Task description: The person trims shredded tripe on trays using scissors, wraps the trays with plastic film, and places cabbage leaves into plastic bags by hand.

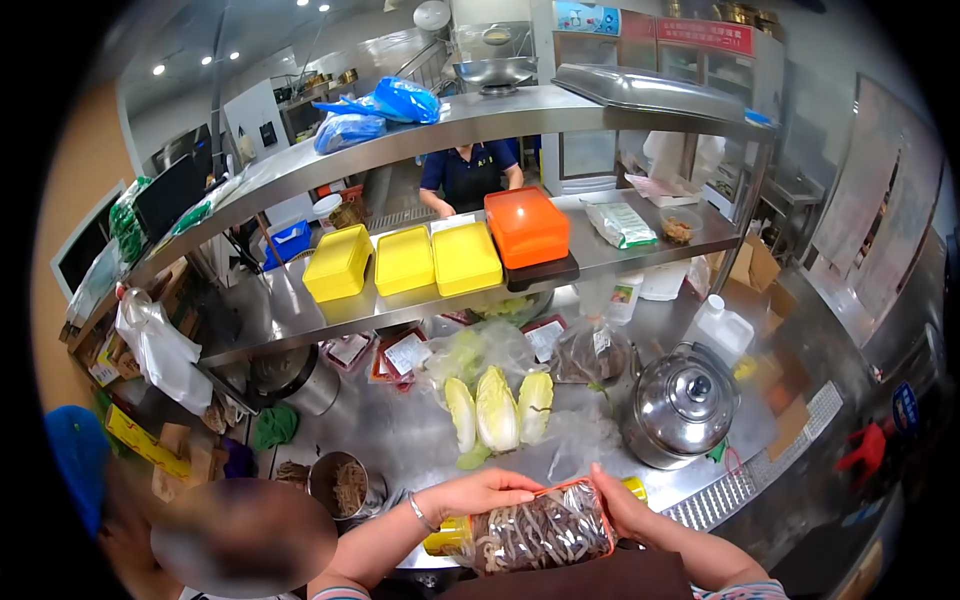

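At the counter's near edge I hold a clear plastic package of dark and pale strips, with red edging and yellow ends. My left hand lies over its upper left side, fingers bent onto the plastic. My right hand grips the right end, thumb up along the edge. What exactly the strips are, I cannot tell. Just beyond the package stand pieces of napa cabbage in front of crumpled clear plastic bags. Left of my left hand is a steel pot holding pale brown strips.
A large steel kettle stands at right, with a white jug behind it. Yellow boxes and an orange box sit on the shelf above. Another person is behind the shelf; someone's blurred head is at lower left.
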`<state>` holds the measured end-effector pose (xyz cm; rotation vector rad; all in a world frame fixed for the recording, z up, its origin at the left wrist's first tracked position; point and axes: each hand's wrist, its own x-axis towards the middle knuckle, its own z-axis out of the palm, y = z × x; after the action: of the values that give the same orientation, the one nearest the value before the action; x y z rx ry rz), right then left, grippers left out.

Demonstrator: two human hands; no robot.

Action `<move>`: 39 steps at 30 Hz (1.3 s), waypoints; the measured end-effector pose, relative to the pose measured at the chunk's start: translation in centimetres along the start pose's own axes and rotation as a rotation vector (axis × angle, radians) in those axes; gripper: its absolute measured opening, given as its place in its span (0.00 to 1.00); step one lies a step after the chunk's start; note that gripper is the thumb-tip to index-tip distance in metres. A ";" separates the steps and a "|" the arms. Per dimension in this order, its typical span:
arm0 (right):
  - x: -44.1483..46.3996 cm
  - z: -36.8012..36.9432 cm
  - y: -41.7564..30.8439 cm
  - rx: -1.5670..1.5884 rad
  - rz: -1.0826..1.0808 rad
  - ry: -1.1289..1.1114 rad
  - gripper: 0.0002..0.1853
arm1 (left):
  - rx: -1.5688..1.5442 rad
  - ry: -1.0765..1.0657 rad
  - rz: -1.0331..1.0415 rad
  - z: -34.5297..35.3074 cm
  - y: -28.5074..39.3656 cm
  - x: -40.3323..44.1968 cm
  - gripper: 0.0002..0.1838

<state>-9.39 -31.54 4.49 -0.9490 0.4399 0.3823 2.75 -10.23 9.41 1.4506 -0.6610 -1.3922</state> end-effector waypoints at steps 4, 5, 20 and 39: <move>-0.7 -1.9 -1.6 -0.144 -0.102 -0.031 0.12 | -0.071 -0.028 0.011 -0.2 -0.7 0.1 0.21; -0.9 -2.5 -2.2 -0.057 -0.091 -0.152 0.08 | -0.072 -0.026 0.008 -0.3 -0.7 0.2 0.21; 2.4 -6.4 -0.2 -0.409 -0.466 0.122 0.19 | -0.121 0.142 0.098 1.6 -1.4 -2.8 0.19; 0.9 -6.5 -1.6 -0.014 -0.261 -0.201 0.13 | -0.179 0.240 0.110 2.8 -1.4 -3.4 0.18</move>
<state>-9.05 -37.74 1.81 -0.9573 0.1278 0.2397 -0.94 -7.50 9.96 1.3892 -0.4440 -1.1402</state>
